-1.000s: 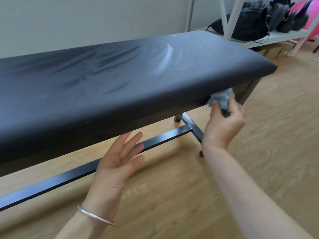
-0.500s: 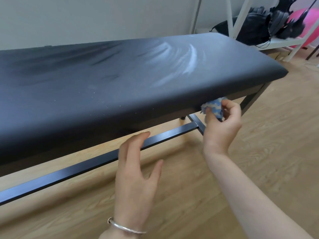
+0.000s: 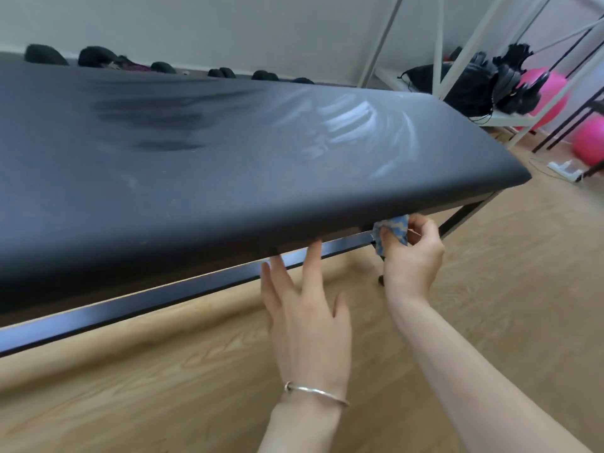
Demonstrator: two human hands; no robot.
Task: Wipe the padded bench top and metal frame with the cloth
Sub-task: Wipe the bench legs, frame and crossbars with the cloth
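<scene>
Wood floor (image 3: 163, 387) lies under the padded bench top (image 3: 228, 158). My right hand (image 3: 413, 256) pinches the blue cloth (image 3: 394, 232) at the black frame rail (image 3: 163, 294)'s 2 o'clock end. Its length runs toward 8 o'clock, past my empty, straight-fingered left hand (image 3: 304, 308).

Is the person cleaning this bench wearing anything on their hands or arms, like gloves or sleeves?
No gloves: the left hand and the right hand are bare, and no sleeve shows on either forearm. The only thing worn is a thin silver-coloured bangle round the left wrist, with a small bead-like knob.
</scene>
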